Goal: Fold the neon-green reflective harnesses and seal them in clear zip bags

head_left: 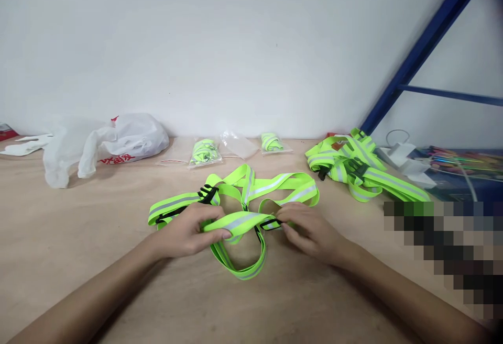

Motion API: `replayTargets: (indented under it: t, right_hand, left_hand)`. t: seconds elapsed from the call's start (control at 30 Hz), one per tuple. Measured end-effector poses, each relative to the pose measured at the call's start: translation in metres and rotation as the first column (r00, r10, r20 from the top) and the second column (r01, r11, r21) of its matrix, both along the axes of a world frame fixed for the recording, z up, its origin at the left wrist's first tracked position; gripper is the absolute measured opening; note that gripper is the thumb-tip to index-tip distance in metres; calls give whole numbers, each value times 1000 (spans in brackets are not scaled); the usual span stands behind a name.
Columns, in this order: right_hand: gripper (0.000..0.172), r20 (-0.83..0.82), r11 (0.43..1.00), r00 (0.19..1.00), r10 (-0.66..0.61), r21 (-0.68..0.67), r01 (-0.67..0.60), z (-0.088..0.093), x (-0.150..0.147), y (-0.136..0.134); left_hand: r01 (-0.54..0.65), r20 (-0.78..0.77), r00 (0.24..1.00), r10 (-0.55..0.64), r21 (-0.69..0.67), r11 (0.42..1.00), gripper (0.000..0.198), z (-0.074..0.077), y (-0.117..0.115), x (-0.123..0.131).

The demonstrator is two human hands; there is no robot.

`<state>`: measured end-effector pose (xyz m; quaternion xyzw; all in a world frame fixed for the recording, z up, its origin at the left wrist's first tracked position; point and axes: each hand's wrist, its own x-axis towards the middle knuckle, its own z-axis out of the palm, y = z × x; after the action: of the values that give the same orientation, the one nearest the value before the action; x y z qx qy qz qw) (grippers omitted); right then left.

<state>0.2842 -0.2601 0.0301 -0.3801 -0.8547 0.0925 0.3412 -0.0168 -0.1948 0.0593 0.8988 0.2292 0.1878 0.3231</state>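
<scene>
A neon-yellow reflective harness (283,182) with silver stripes lies loosely looped on the table in front of me. My left hand (192,229) pinches one of its straps between thumb and fingers. At the other end of that strap section, my right hand (308,229) grips a black strap adjuster (272,223) with its fingertips. A black side-release buckle (208,193) rests just beyond my left hand, its prongs showing. One strap loop hangs toward me below both hands.
Toward the wall stand a white plastic bag (135,137) and two packed reflective bundles (205,152) (272,143), with a clear wrapper (236,144) between them. More reflective straps (346,161) are heaped at the right, near a blue metal frame (416,45).
</scene>
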Motion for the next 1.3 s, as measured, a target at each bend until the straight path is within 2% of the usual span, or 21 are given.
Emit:
replayTargets:
  t: [0.1,0.23,0.37,0.43,0.5,0.57,0.7,0.87,0.97,1.07,1.2,1.3]
  right_hand:
    - [19,-179,988,976,-124,-117,104,7,0,-4]
    - [23,-305,972,935,-179,-201,121,10,0,-7]
    - [27,-320,951,924,-211,-285,119,14,-1,-8]
    - [27,-318,952,927,-197,-289,103,16,-1,-9]
    - [27,-320,956,931,-175,-283,82,18,-1,-10]
    - [28,-321,956,932,-169,-285,75,19,-1,-11]
    - [28,-312,954,933,-179,-287,87,19,0,-11]
    - [31,-296,947,929,-221,-294,131,22,3,-11]
    - [33,-296,941,919,-263,-287,177,23,9,-8]
    - [36,-311,934,891,-331,-245,262,20,17,-4]
    - [41,-363,895,819,-444,-216,390,20,32,2]
    - [42,-391,862,769,-506,-185,473,21,44,5]
  left_hand:
    - [-67,71,994,80,-172,983,33,0,1,0]
    - [-70,111,985,134,-453,889,35,-2,-3,3]
    - [-100,85,981,173,-543,834,39,-1,-4,0]
    - [-120,31,988,152,-466,876,41,1,-2,-3]
    - [-110,-15,994,110,-280,954,47,5,0,-5]
    - [-72,-75,995,65,-89,993,55,10,0,-6]
    - [-40,-235,970,60,89,995,36,17,-5,-4]
    - [55,-125,992,-13,335,941,34,18,-3,-9]
    - [44,-52,998,-26,381,924,34,20,3,-15]
    - [-31,0,999,33,348,937,35,24,8,-21]
    - [-192,53,981,184,332,924,33,29,17,-33]
    - [-356,152,935,322,360,862,29,30,26,-43]
